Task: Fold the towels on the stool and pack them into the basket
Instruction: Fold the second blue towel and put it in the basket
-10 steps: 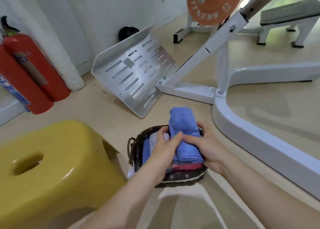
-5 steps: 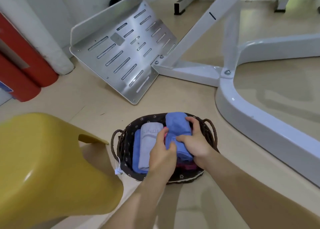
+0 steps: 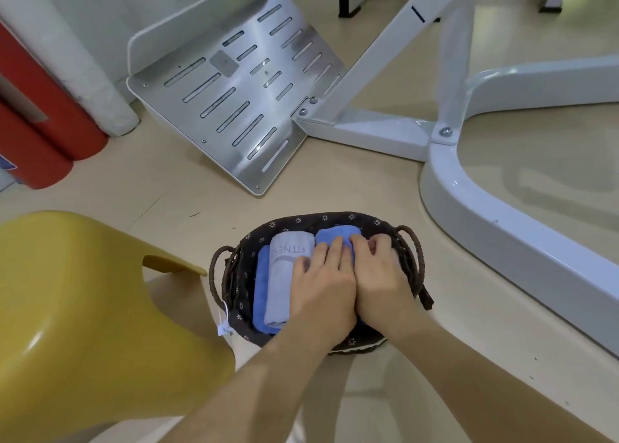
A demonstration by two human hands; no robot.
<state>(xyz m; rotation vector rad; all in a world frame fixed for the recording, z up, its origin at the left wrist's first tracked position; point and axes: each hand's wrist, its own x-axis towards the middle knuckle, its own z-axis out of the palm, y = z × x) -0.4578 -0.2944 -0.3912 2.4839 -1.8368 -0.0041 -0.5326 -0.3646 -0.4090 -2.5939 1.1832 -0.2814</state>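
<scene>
Pressing palm-down, side by side, forearms entering from 6 o'clock: left hand [image 3: 323,285] lies flat, fingers straight, on the blue towel [image 3: 335,234] in the basket [image 3: 321,219]. Right hand [image 3: 380,275] curls its fingers at the towel's 3 o'clock edge; whether it grasps cannot be told. Grey towel [image 3: 284,275] at 9 o'clock, stool [image 3: 83,308] beyond.

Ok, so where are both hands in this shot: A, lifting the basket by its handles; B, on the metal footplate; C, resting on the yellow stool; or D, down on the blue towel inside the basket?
D: the left hand and right hand sit side by side on the blue towel inside the basket, with neither touching its handles.
</scene>
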